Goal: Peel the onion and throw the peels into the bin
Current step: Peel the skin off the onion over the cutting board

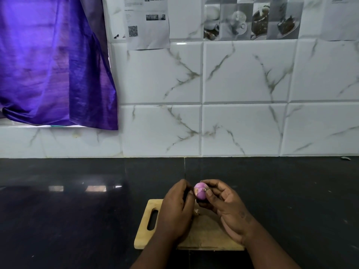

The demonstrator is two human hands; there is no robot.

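Tiled wall [242,74], white with grey veining, behind everything. Purple curtain [54,61], hanging at the far left. Desk [77,210], black and glossy, carrying the work. Printed sheet [147,22], stuck to the wall. Wooden cutting board [143,233], handle slot to the left, lying on the desk under both hands. Right grip [227,206], fingers and thumb curled round the onion from the right. Left grip [175,212], curled in at the onion's left side, fingertips pinching at its skin edge; the exact contact is partly hidden. Onion [200,192], small, purple, held just above the board between both grips, a pale patch facing up. Judged light and firm, the bared surface smooth and likely slippery, the skin thin and apt to tear; best held round the body while lifting skin from the pale end. Peel scrap [196,211], pale, on the board below. Containers: none in view; no bin visible.
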